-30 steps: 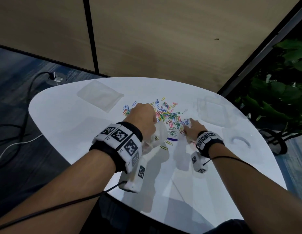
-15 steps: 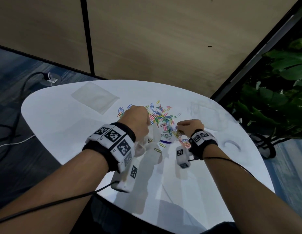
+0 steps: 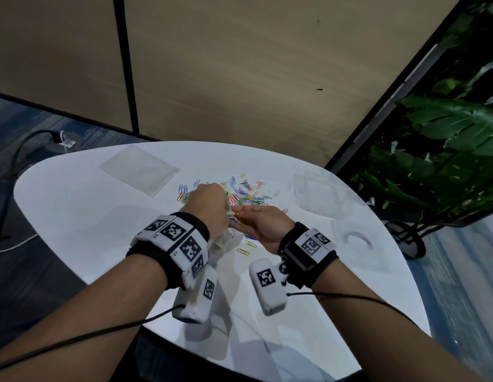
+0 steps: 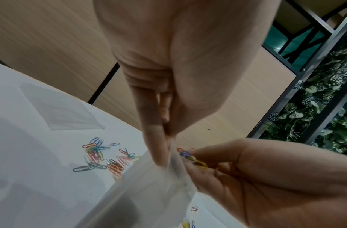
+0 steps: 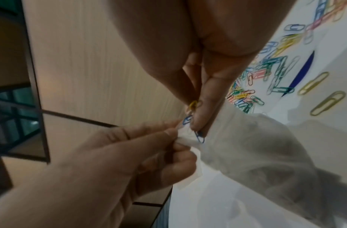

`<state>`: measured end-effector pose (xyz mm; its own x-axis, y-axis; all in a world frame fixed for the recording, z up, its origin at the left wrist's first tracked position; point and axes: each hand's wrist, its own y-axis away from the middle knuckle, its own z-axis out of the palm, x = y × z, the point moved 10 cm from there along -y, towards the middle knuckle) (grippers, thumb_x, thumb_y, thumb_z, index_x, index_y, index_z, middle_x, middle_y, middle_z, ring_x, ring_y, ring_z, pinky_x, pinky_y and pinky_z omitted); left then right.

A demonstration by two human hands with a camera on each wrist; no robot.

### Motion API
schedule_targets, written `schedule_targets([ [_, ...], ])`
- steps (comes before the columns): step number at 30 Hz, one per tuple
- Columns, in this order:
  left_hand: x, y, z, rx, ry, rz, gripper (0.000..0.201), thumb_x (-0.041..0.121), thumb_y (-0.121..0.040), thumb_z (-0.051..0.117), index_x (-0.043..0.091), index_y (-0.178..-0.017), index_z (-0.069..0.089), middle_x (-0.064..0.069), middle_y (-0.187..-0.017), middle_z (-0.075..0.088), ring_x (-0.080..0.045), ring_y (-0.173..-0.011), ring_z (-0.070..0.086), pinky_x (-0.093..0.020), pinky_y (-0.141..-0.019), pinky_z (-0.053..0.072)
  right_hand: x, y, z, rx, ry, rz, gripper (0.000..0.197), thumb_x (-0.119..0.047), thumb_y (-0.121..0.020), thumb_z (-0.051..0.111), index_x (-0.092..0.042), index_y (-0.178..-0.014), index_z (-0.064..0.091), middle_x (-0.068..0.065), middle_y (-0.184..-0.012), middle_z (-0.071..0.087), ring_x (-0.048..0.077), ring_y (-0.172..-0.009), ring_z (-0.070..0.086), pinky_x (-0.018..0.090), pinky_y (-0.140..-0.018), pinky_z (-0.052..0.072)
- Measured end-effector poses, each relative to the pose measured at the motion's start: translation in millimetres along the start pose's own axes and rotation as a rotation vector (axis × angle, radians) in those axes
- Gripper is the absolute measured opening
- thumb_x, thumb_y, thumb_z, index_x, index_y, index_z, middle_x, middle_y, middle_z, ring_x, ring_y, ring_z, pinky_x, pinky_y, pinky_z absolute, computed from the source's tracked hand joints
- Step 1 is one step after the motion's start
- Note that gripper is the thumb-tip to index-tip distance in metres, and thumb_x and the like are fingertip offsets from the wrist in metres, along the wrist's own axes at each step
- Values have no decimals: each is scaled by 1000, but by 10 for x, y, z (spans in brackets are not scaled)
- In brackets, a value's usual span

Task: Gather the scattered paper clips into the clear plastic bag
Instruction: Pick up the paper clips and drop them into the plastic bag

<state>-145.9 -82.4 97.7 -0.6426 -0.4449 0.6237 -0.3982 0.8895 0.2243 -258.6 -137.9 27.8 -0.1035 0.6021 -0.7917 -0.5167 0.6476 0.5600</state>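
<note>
Coloured paper clips (image 3: 244,193) lie scattered in a pile at the middle of the white table (image 3: 74,216). My left hand (image 3: 209,206) pinches the rim of a clear plastic bag (image 4: 149,189), which hangs below it above the table. My right hand (image 3: 256,221) pinches a few clips (image 5: 194,111), yellow and blue, right at the bag's mouth (image 5: 188,135). In the left wrist view those pinched clips (image 4: 190,157) sit beside the bag's edge. Two yellow clips (image 3: 246,248) lie on the table under the hands.
A second flat clear bag (image 3: 139,169) lies at the table's back left. Faint clear plastic (image 3: 313,188) lies at the back right. A wood-panel wall stands behind, plants (image 3: 443,161) to the right, cables (image 3: 16,161) on the floor at left.
My right hand has lifted from the pile with a few clips and turned toward the bag's mouth. My left hand has kept its hold on the bag.
</note>
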Motion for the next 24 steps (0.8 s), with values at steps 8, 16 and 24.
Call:
schedule_targets([
  [8,-86,-22,-55,54,56,-64,16,5,-90,63,10,-99,75,-13,-107,74,-32,-94,74,-39,-88,60,-278,12,44,226,698,-276,14,3,-76,74,-9,-76,68,3,-63,65,12,-56,65,25,-66,59],
  [16,-147,-38,-79,41,57,-67,18,3,-88,63,11,-95,78,-15,-92,77,-32,-87,75,-40,-87,61,-340,101,370,174,1154,-474,22,-1,-79,65,-13,-92,77,2,-81,72,16,-72,64,13,-65,48],
  [24,-117,-33,-75,29,35,-42,22,4,-88,63,15,-98,80,-13,-99,76,-30,-91,73,-36,-90,59,-262,134,542,-8,1327,-501,25,0,-82,56,-12,-85,77,7,-77,73,24,-74,66,32,-72,54],
])
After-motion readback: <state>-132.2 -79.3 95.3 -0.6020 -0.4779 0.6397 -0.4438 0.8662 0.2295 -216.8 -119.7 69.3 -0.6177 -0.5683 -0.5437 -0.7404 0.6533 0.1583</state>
